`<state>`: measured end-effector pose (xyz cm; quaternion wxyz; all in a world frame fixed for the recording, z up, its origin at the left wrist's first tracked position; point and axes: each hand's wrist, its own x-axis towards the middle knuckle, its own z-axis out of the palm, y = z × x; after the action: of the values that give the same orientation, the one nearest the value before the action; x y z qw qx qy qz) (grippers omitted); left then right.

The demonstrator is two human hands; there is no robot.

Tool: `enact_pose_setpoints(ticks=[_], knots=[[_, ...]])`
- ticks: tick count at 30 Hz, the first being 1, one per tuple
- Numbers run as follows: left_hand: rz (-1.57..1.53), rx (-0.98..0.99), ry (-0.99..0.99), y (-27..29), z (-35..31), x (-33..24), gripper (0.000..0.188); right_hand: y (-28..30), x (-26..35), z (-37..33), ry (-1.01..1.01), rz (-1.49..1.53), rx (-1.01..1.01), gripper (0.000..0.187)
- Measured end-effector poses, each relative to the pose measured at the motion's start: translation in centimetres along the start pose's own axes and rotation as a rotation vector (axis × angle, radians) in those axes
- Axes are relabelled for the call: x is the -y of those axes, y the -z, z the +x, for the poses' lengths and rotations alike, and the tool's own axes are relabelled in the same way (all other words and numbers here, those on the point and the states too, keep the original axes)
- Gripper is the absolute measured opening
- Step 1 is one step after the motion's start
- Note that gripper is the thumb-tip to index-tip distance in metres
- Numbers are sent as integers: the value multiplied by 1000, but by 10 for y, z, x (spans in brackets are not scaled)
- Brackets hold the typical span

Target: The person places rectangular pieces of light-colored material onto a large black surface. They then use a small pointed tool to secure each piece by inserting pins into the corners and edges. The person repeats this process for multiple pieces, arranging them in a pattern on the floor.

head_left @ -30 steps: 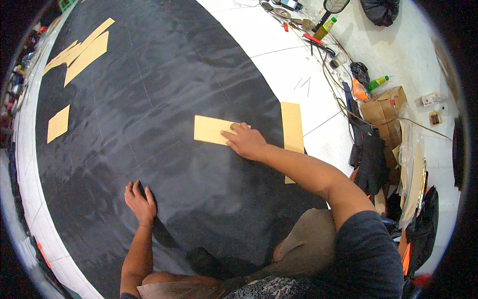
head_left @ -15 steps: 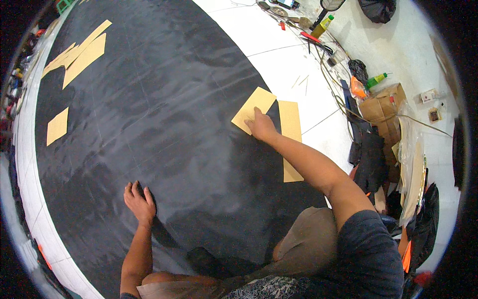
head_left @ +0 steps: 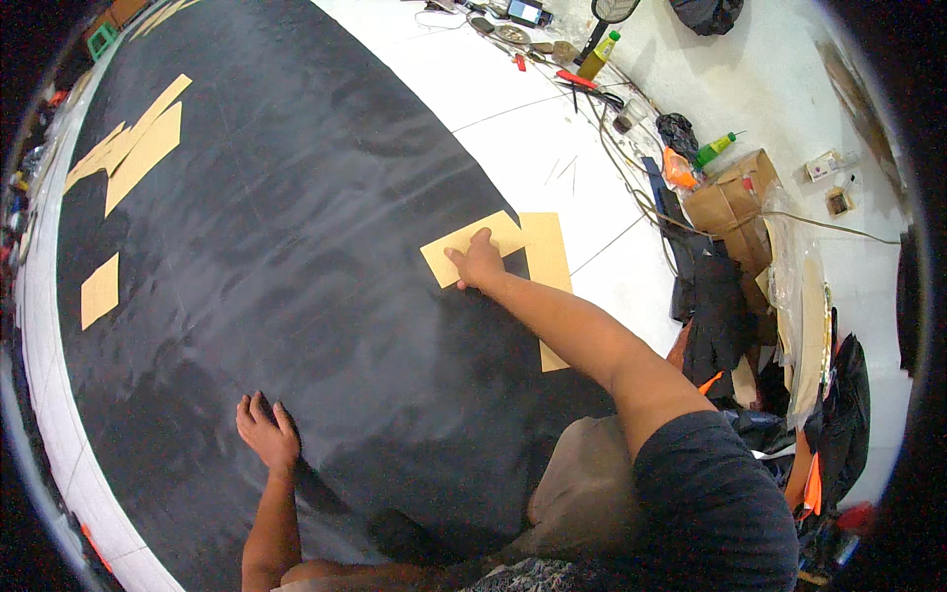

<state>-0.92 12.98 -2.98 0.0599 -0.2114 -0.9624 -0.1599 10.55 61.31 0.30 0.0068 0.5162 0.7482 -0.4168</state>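
A large black sheet (head_left: 296, 227) covers the floor. My right hand (head_left: 475, 262) presses flat on a tan cardboard piece (head_left: 464, 247) lying tilted on the sheet near its right edge. That piece overlaps a longer tan cardboard strip (head_left: 548, 259) which runs down the sheet's edge under my forearm. My left hand (head_left: 264, 434) rests palm down on the black sheet, fingers spread, holding nothing.
More tan cardboard pieces (head_left: 138, 148) lie at the far left, and a small one (head_left: 100, 290) lower down. White tiled floor (head_left: 513, 128) lies beyond the sheet. Cardboard boxes (head_left: 735, 202), bottles (head_left: 712, 150), cables, tools and dark bags (head_left: 712, 316) crowd the right side.
My right hand slid the cardboard piece to the right and turned it until it overlaps the long strip. My left hand stayed planted on the sheet.
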Motion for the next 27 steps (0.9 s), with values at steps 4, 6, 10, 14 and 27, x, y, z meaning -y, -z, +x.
enact_pose_setpoints(ticks=[4, 6, 10, 14, 27], knots=[[25, -21, -18, -3, -1, 5, 45, 4, 5, -4, -23, 35, 21, 63], [25, -24, -21, -4, -1, 6, 45, 8, 8, -9, -43, 53, 16, 61], [10, -19, -22, 0, -5, 3, 44, 50, -48, -9, 110, -309, -162, 60], [18, -36, -32, -2, -3, 4, 45, 97, -106, -35, -10, -499, -278, 68], [-19, 13, -9, -3, -3, 7, 45, 130, -131, -29, -27, -536, -404, 66]])
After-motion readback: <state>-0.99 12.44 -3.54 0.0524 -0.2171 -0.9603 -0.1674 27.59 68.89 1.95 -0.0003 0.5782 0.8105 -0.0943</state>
